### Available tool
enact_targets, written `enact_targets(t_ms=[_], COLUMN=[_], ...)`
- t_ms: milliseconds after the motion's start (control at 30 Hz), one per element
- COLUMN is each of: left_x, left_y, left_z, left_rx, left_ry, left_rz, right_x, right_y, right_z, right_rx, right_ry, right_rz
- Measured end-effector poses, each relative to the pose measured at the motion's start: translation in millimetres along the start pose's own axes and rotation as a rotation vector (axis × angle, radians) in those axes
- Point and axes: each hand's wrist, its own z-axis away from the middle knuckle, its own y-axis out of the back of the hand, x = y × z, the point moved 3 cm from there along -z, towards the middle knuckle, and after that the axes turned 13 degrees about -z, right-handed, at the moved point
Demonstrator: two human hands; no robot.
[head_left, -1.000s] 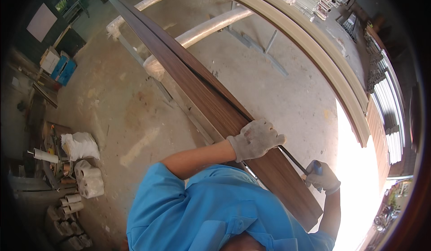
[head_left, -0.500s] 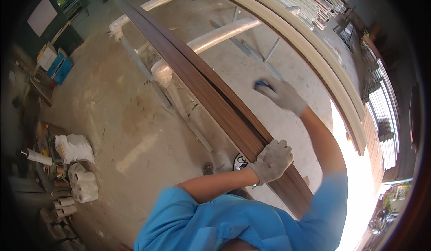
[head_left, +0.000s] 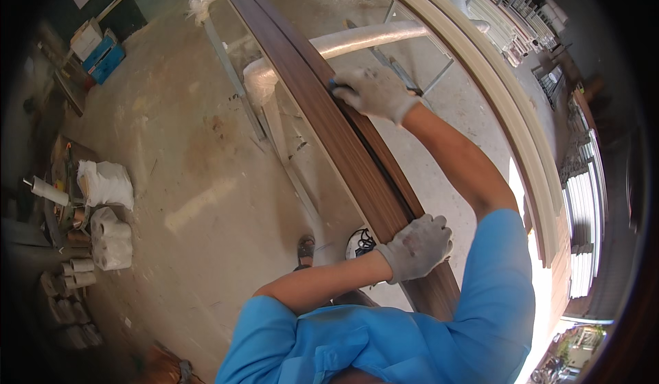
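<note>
A long brown wood-grain profile [head_left: 319,120] with a dark groove along its length runs from the far left down toward my body. My left hand [head_left: 417,248], in a grey-white glove, is closed over the near part of this profile. Farther along, my right hand [head_left: 376,94], gloved too, bends over the profile's right edge. Its fingers are closed on a small blue object [head_left: 333,84], mostly covered by the glove, so its kind cannot be made out. The object is at the profile's surface, near the groove.
Plastic-wrapped support bars [head_left: 371,37] on metal legs pass beneath the profile. Long cream profiles [head_left: 491,85] curve along the right. Wrapped rolls [head_left: 111,240], a white sack [head_left: 106,185] and a blue box [head_left: 104,58] are at the left. My feet are by the profile.
My right hand has moved left and forward with the blue object, from above the floor to the profile. My left hand keeps its hold. The whole view has shifted slightly.
</note>
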Motion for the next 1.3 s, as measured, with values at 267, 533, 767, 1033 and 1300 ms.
enact_targets(t_ms=[267,533,767,1033,1300], left_x=[11.1,21.0,21.8,21.0,80.5], left_y=[0.8,1.3,-0.6,-3.0,-0.7], left_z=[6.9,12.1,12.2,11.0,3.0], left_rx=[0.075,0.115,0.339,0.236,0.065], left_ry=[0.006,0.014,0.085,0.127,0.092], left_rz=[0.003,-0.143,-0.017,-0.02,-0.153], right_x=[-20.9,-1.9,-31.0,-41.6,-96.9], right_y=[18.1,28.5,31.4,51.3,71.4], right_z=[157.2,263.6,379.4,546.4,699.4], right_rx=[-0.093,-0.091,-0.192,-0.009,0.253], right_ry=[0.131,-0.407,-0.678,-0.837,-1.279], right_rz=[-0.163,-0.949,-1.463,-0.741,-0.924])
